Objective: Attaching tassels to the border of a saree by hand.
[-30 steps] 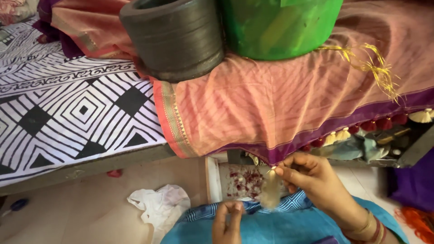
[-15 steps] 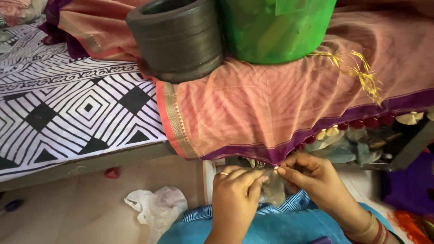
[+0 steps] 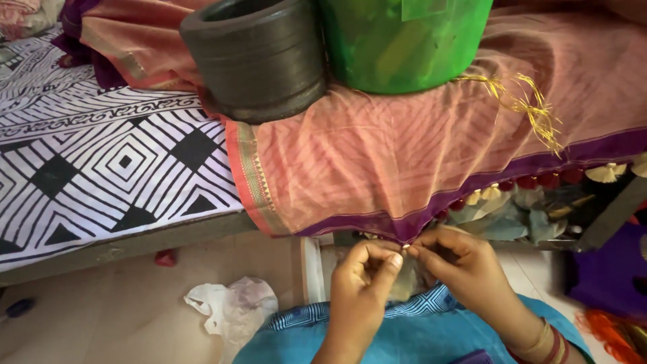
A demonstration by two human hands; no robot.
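Both hands raised to the hanging edge of a pink cloth [image 3: 418, 155] with a purple border, draped over the side of a bed. Left hand [image 3: 360, 286] and right hand [image 3: 465, 269] brought close together just under that border, fingertips nearly touching. Fingers of each hand pinched tight, thumb against forefinger, on something very small and pale at the cloth's lowest point; too small to tell what. Gold threads [image 3: 529, 104] lying loose on the cloth, up and to the right, well apart from the hands. Row of red and cream tassels [image 3: 539, 182] strung along the border to the right. Dark round pot [image 3: 259, 57] and green tub [image 3: 408, 40] standing side by side on the cloth, touching. Black-and-white patterned sheet [image 3: 101, 168] spread on the bed to the left. Crumpled white bag [image 3: 232, 307] lying on the floor below, left of the hands. Bangles worn on the right wrist.
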